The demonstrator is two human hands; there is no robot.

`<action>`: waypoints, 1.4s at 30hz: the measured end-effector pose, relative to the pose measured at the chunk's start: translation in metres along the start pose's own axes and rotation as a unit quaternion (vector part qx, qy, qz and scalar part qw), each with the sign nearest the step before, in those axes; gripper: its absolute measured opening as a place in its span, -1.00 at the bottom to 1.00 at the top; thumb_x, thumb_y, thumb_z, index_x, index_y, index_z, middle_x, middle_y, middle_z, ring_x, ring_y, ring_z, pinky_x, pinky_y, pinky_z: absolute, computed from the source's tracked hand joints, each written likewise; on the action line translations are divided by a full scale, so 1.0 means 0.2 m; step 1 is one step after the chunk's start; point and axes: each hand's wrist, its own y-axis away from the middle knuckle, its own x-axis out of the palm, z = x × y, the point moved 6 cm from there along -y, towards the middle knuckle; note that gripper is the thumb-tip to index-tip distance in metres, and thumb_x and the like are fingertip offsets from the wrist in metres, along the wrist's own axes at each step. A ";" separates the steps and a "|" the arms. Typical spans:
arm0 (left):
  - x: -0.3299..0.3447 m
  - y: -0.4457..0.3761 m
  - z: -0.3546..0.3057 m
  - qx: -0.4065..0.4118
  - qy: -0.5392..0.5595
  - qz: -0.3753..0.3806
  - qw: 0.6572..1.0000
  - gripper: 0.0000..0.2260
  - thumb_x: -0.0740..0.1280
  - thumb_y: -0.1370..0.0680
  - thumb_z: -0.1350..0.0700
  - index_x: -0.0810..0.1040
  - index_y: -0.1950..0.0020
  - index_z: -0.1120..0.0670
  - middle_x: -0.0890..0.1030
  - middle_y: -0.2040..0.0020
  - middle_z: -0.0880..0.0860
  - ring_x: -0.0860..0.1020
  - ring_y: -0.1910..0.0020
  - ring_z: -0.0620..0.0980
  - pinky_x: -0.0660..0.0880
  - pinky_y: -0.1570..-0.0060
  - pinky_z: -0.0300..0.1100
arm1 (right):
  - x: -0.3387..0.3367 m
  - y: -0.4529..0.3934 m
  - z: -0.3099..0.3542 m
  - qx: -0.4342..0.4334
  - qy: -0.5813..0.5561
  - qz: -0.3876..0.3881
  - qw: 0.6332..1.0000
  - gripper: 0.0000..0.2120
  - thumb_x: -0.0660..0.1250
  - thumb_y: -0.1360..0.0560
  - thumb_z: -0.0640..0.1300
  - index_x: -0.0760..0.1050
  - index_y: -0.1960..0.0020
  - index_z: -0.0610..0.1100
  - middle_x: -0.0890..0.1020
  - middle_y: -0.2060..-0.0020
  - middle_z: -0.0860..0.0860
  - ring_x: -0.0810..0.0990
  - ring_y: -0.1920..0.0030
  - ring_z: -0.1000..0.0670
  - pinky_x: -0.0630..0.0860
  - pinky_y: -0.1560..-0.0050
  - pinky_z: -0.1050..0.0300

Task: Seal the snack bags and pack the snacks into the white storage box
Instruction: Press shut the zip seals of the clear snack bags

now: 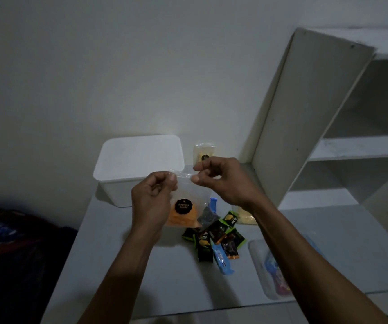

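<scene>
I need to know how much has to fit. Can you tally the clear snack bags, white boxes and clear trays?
Clear snack bags: 3 (held bag, wall bag, right bag)
White storage box: 1
Clear tray: 1
Total: 5
Small packets overlap and are not counted.

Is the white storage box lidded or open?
Open: the white storage box shows its bare rim and pale inside; no lid sits on it.

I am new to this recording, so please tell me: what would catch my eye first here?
Both hands, left and right, pinch the top edge of a clear plastic bag of orange chips in mid-frame. Behind it stands a white plastic storage box; below lie small green and blue snack packets on the pale table.
</scene>
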 end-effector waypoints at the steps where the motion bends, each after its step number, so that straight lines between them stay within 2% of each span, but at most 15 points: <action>1: 0.03 0.00 -0.01 0.006 -0.004 -0.003 1.000 -0.91 0.40 -0.55 0.14 0.64 0.14 0.09 0.65 0.26 0.02 0.58 0.23 -0.10 0.59 0.01 0.08 | -0.02 -0.02 0.02 -0.013 0.040 0.007 0.999 -0.75 0.51 -0.43 0.00 0.64 -0.06 -0.06 0.68 0.17 0.05 0.63 0.11 0.15 0.54 0.12 0.32; 3: 0.10 0.00 -0.03 0.014 -0.008 -0.004 1.000 -0.90 0.40 -0.55 0.14 0.65 0.17 0.06 0.64 0.26 0.01 0.57 0.22 -0.07 0.59 0.01 0.13 | -0.05 -0.05 0.06 -0.047 0.097 0.013 0.994 -0.78 0.48 -0.46 0.03 0.66 -0.04 -0.05 0.68 0.12 0.07 0.61 0.08 0.13 0.47 0.15 0.32; 7: 0.23 -0.01 -0.06 0.021 -0.007 -0.009 1.000 -0.89 0.41 -0.55 0.13 0.66 0.18 0.02 0.63 0.23 0.04 0.54 0.23 -0.07 0.59 0.03 0.16 | -0.11 -0.11 0.10 -0.090 0.139 0.031 0.986 -0.83 0.41 -0.53 -0.01 0.65 0.01 -0.11 0.65 0.14 0.11 0.55 0.11 0.16 0.36 0.18 0.44; 12: 0.32 -0.01 -0.08 0.023 -0.004 -0.024 0.999 -0.89 0.43 -0.54 0.12 0.67 0.18 -0.02 0.63 0.27 -0.07 0.55 0.24 -0.14 0.59 0.02 0.09 | -0.19 -0.15 0.07 -0.100 0.148 0.034 0.983 -0.89 0.40 -0.53 -0.01 0.61 0.10 -0.04 0.61 0.20 0.16 0.52 0.15 0.18 0.43 0.08 0.18; 15: 0.36 -0.01 -0.07 0.008 0.004 -0.026 1.000 -0.91 0.43 -0.53 0.12 0.67 0.17 -0.01 0.63 0.26 -0.07 0.55 0.22 -0.14 0.58 -0.03 0.11 | -0.21 -0.17 0.05 -0.093 0.160 0.030 0.982 -0.89 0.41 -0.52 0.01 0.61 0.13 -0.01 0.61 0.24 0.19 0.56 0.15 0.15 0.54 0.02 0.03; 20: 0.37 -0.02 -0.07 0.005 0.006 -0.041 0.999 -0.92 0.42 -0.54 0.14 0.67 0.15 0.02 0.62 0.23 0.00 0.53 0.22 -0.10 0.58 0.00 0.08 | -0.26 -0.18 0.04 -0.091 0.140 0.070 0.983 -0.91 0.41 -0.52 -0.03 0.63 0.08 -0.04 0.63 0.17 0.15 0.55 0.13 0.22 0.46 0.05 0.19; 25: 0.38 -0.04 -0.05 0.000 0.019 -0.049 0.999 -0.93 0.43 -0.53 0.13 0.67 0.15 0.03 0.61 0.24 0.00 0.53 0.23 -0.09 0.55 0.09 -0.01 | -0.26 -0.21 0.03 -0.100 0.163 0.059 0.980 -0.91 0.41 -0.53 0.00 0.61 0.11 -0.01 0.65 0.17 0.14 0.59 0.12 0.13 0.55 0.03 0.09; 30: 0.37 -0.06 -0.03 -0.015 0.043 -0.060 0.997 -0.92 0.43 -0.53 0.14 0.65 0.17 0.03 0.62 0.23 -0.01 0.54 0.22 -0.11 0.55 0.05 -0.01 | -0.29 -0.21 0.00 -0.088 0.139 0.070 0.984 -0.89 0.41 -0.53 0.00 0.61 0.09 -0.03 0.63 0.16 0.16 0.58 0.16 0.20 0.45 0.14 0.26; 33: 0.38 -0.05 -0.02 -0.018 0.037 -0.044 0.998 -0.93 0.43 -0.53 0.12 0.66 0.15 0.02 0.64 0.23 -0.04 0.56 0.20 -0.12 0.57 -0.01 0.02 | -0.29 -0.21 -0.02 -0.086 0.142 0.061 0.984 -0.90 0.42 -0.52 -0.01 0.62 0.12 -0.02 0.67 0.14 0.13 0.60 0.12 0.16 0.46 0.08 0.20; 36: 0.41 -0.04 -0.03 -0.001 0.015 -0.012 1.000 -0.96 0.44 -0.52 0.12 0.67 0.12 0.02 0.66 0.23 -0.10 0.59 0.20 -0.17 0.57 -0.01 -0.06 | -0.30 -0.20 -0.04 -0.080 0.122 0.074 0.987 -0.90 0.43 -0.51 -0.02 0.64 0.08 -0.04 0.68 0.12 0.12 0.62 0.07 0.14 0.52 -0.01 0.17; 38: 0.40 -0.05 -0.03 0.005 0.013 -0.022 1.000 -0.93 0.44 -0.52 0.13 0.66 0.15 0.01 0.64 0.25 -0.09 0.58 0.20 -0.16 0.56 0.00 -0.09 | -0.32 -0.20 -0.05 -0.073 0.107 0.074 0.989 -0.94 0.43 -0.51 -0.04 0.64 0.08 -0.02 0.68 0.12 0.14 0.61 0.07 0.17 0.50 0.01 0.16; 41: 0.41 -0.05 -0.02 -0.004 0.032 -0.035 0.999 -0.93 0.44 -0.52 0.15 0.66 0.16 0.01 0.64 0.23 -0.06 0.57 0.17 -0.11 0.56 0.01 -0.10 | -0.33 -0.17 -0.07 -0.060 0.096 0.057 0.992 -0.94 0.42 -0.53 -0.06 0.61 0.13 0.01 0.65 0.17 0.14 0.52 0.30 0.33 0.38 0.22 0.23; 42: 0.41 -0.04 -0.01 -0.009 0.038 -0.036 0.999 -0.93 0.44 -0.51 0.16 0.66 0.15 0.01 0.64 0.23 -0.05 0.57 0.16 -0.10 0.55 0.03 -0.12 | -0.33 -0.16 -0.08 -0.056 0.094 0.050 0.993 -0.92 0.42 -0.53 -0.06 0.60 0.15 0.01 0.65 0.18 0.12 0.47 0.37 0.32 0.35 0.27 0.23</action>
